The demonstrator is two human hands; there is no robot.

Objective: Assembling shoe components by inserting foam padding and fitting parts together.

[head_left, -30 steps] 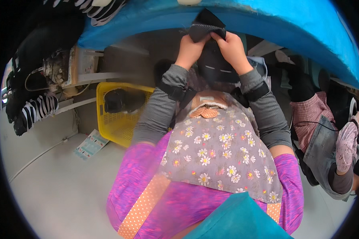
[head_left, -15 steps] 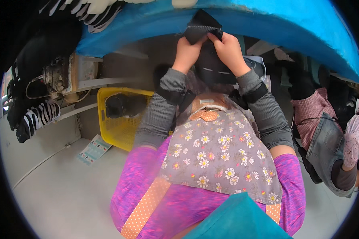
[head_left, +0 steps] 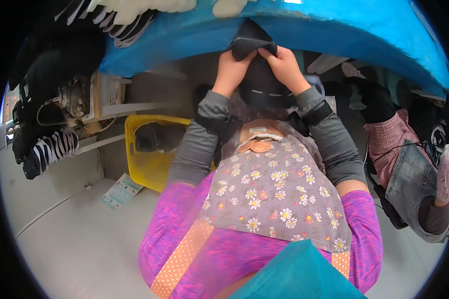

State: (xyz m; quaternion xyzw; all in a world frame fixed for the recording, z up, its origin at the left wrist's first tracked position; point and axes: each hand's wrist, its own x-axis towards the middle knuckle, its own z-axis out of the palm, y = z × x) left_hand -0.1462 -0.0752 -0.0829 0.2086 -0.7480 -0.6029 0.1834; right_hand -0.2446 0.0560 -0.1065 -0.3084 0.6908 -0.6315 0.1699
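Note:
Between both hands, at the near edge of the blue-covered table [head_left: 334, 37], is a black ribbed fabric piece [head_left: 254, 39] with a thin pale line across it. It comes to a point at the top. My left hand [head_left: 231, 72] pinches its lower left side, and my right hand [head_left: 285, 70] pinches the lower right, thumbs close together. Just below the hands, more black cloth [head_left: 264, 82] with short white dashes lies over my lap; I cannot tell whether it joins the held piece.
Left of my legs stands a yellow basket [head_left: 129, 149] holding black items [head_left: 157, 137]. Striped black-and-white pieces [head_left: 57, 147] and a machine [head_left: 75, 102] are farther left. White pieces [head_left: 144, 7] lie on the table. Another person [head_left: 414, 184] sits at the right.
The view has shifted slightly, and the held black piece appears a little lower and tilted. Both hands keep their pinch on it. At the right, the other person's arm has moved.

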